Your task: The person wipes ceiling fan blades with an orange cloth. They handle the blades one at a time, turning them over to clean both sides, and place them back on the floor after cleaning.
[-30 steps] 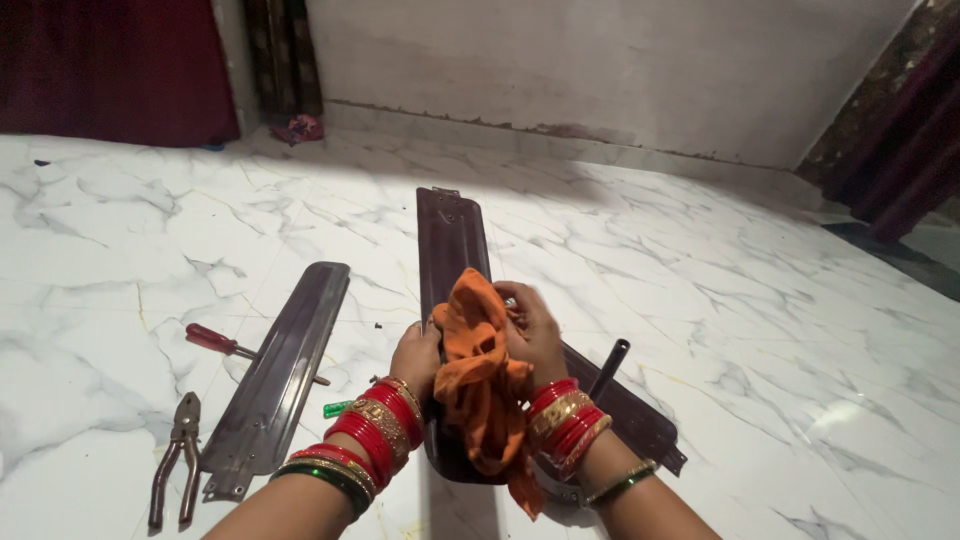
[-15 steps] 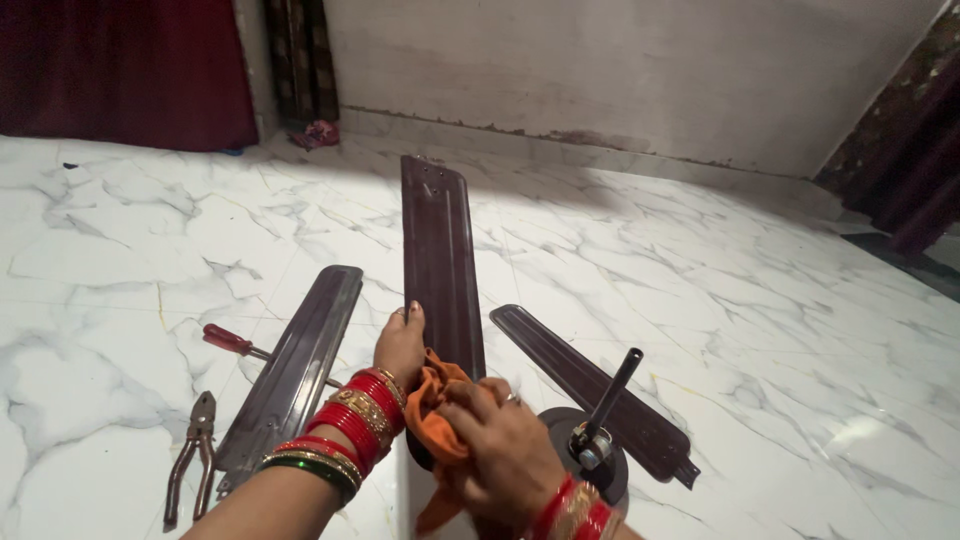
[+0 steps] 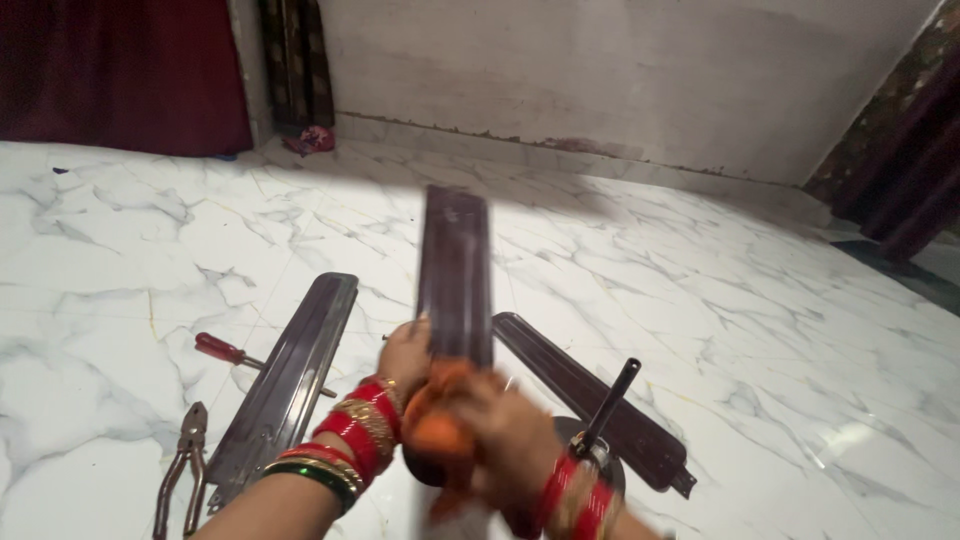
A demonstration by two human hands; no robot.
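Note:
A dark brown fan blade [image 3: 455,270] stretches away from me across the marble floor. My left hand [image 3: 405,352] rests on its near left edge, fingers laid against it. My right hand [image 3: 500,435] is blurred and closed on an orange cloth [image 3: 437,425], pressed onto the near end of that blade. Red and gold bangles cover both wrists.
A second blade [image 3: 290,375] lies to the left, a third [image 3: 590,395] to the right. A fan motor hub with a black rod [image 3: 605,415] stands by my right wrist. A red-handled screwdriver [image 3: 225,351] and pliers [image 3: 182,470] lie at the left. Wall and dark curtains behind.
The cloth and my right hand have slid from the middle of the blade down to its near end. The cloth is more bunched. The view has tilted slightly.

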